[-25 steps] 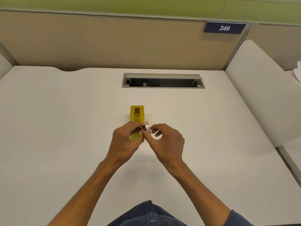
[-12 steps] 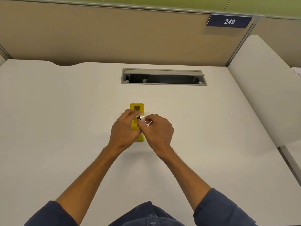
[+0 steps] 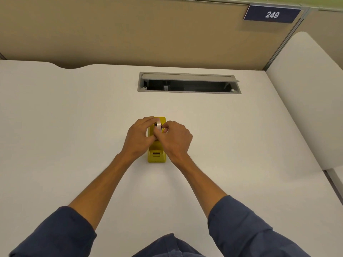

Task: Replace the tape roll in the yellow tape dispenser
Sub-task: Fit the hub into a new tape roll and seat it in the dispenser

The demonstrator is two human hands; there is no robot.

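The yellow tape dispenser [image 3: 156, 154] lies lengthwise on the white desk, its near end uncovered. Over its far half both hands meet around a pale tape roll [image 3: 158, 125] with a dark core, held on edge. My left hand [image 3: 139, 138] closes on the roll from the left, fingers curled across the dispenser's top. My right hand [image 3: 175, 139] pinches the roll from the right with thumb and fingertips. The dispenser's middle is hidden under the hands, so I cannot tell whether the roll is seated in it.
An open grey cable tray [image 3: 189, 82] is set into the desk behind the dispenser. A tan partition wall with a sign reading 249 [image 3: 272, 14] rises at the back. A white side panel [image 3: 304, 101] stands on the right.
Both hands moved with the tape roll from the dispenser's near end toward its far end. The near end now shows. The camera view shifted, so arms and sleeves show more.
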